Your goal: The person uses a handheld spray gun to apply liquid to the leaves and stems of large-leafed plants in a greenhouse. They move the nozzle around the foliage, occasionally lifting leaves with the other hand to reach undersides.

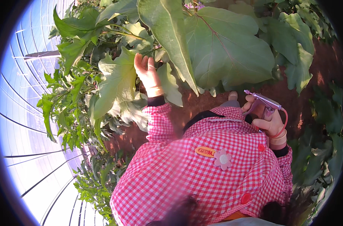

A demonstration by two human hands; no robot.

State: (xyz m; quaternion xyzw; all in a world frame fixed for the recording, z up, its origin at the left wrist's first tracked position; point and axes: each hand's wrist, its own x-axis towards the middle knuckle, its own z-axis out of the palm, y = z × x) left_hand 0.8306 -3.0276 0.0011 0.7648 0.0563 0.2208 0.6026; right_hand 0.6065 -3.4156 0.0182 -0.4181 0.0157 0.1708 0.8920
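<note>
My left hand (147,72), in a thin pale glove, is raised among the leaves of an eggplant-like plant. Its fingers are bent beside a lobed yellow-green leaf (117,82); whether they grip a stem behind is hidden. My right hand (267,120), gloved likewise, is shut on a small metallic hand sprayer (263,103) with a slim nozzle pointing up and left. A thin red hose (286,120) runs from its rear end down around my wrist. Large broad leaves (225,50) hang ahead of me, between and above both hands. Small purple flowers (199,5) show at the top edge.
Dense foliage (72,99) stands along the left, before the greenhouse film wall (27,118) with its dark curved lines. Another row of leafy plants (324,158) lines the right. Reddish-brown soil (321,82) runs between the rows, and a foot (232,96) shows below the big leaves.
</note>
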